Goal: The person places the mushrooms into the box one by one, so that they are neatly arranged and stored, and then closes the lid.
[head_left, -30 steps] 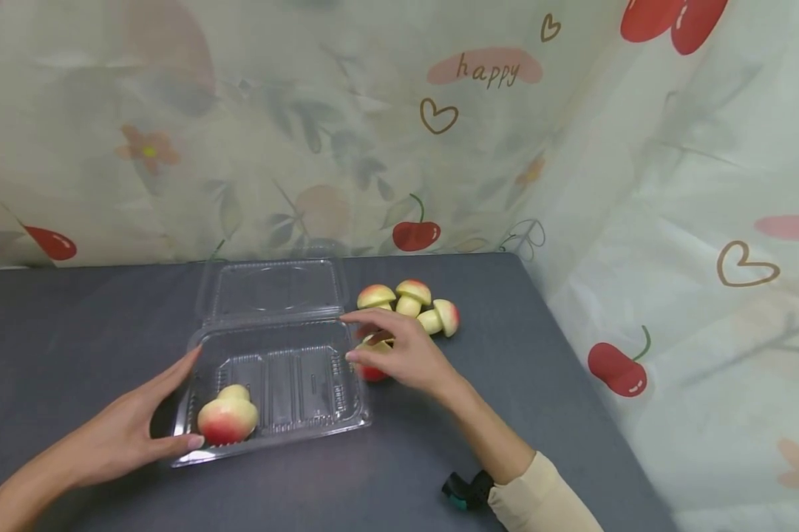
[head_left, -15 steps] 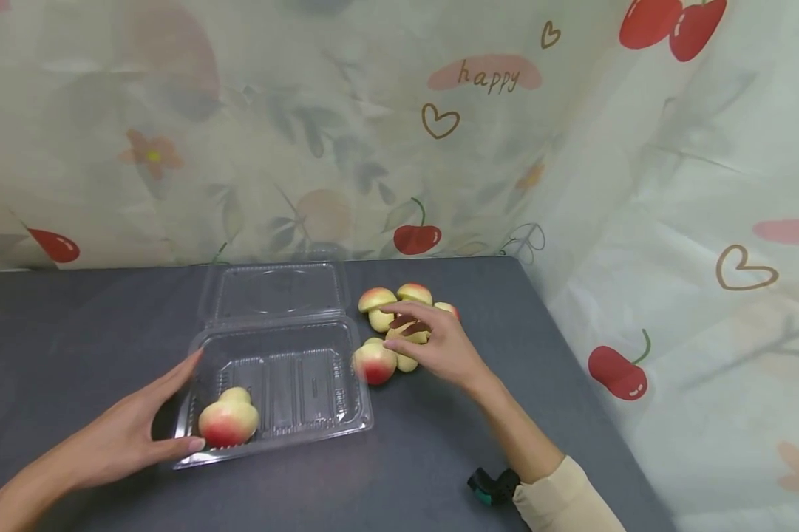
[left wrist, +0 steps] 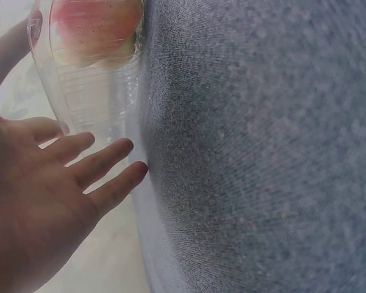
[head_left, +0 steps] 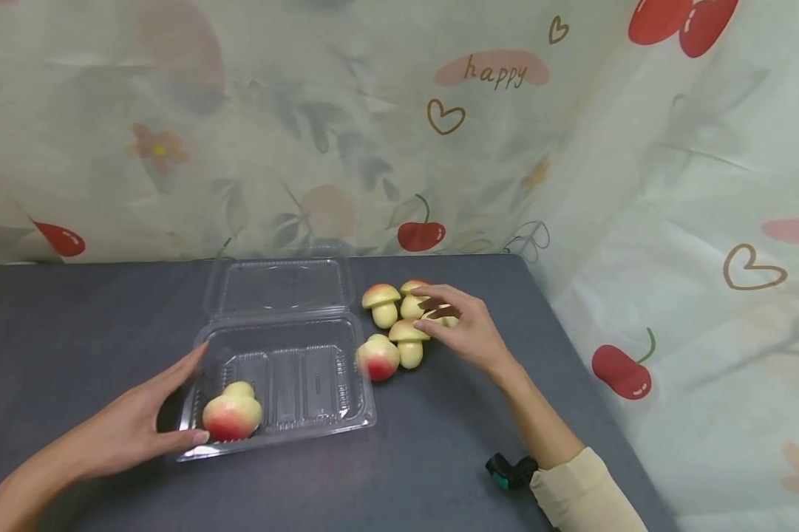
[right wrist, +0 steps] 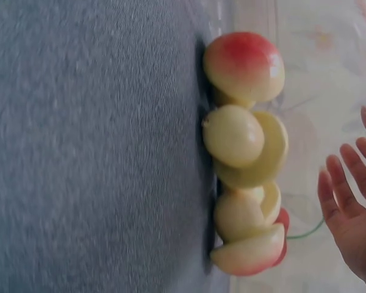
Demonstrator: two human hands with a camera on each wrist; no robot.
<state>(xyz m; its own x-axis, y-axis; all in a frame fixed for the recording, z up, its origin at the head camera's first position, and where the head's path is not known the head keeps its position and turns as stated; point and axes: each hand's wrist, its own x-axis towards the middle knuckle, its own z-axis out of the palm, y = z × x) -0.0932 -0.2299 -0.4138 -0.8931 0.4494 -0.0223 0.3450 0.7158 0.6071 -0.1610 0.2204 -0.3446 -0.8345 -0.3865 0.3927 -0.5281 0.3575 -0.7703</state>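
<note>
A clear plastic clamshell box (head_left: pixel 299 427) stands with its lid (head_left: pixel 279 288) folded back. Inside, at its front left, lies a toy mushroom (head_left: pixel 231 415) with a red-and-cream cap. My left hand (head_left: pixel 123 425) spans the box's left side, thumb near the front corner and fingers spread along the edge. Several more toy mushrooms are clustered right of the box, among them a red-topped one (head_left: pixel 379 358) and a yellowish one (head_left: pixel 409 343). Over the cluster's right side hovers my right hand (head_left: pixel 468 329), fingers loosely bent; in the right wrist view it holds nothing and is apart from the mushrooms (right wrist: pixel 244 67).
A dark grey cloth covers the table (head_left: pixel 426 451). Patterned curtains (head_left: pixel 273 148) hang behind it and along its right side. A black strap-like device (head_left: pixel 511 471) sits at my right wrist beside the beige sleeve (head_left: pixel 585 491).
My right hand has moved rightward from beside the box's right edge, across the mushroom cluster, bringing more of the nearer mushrooms into view. The left hand keeps its place at the box.
</note>
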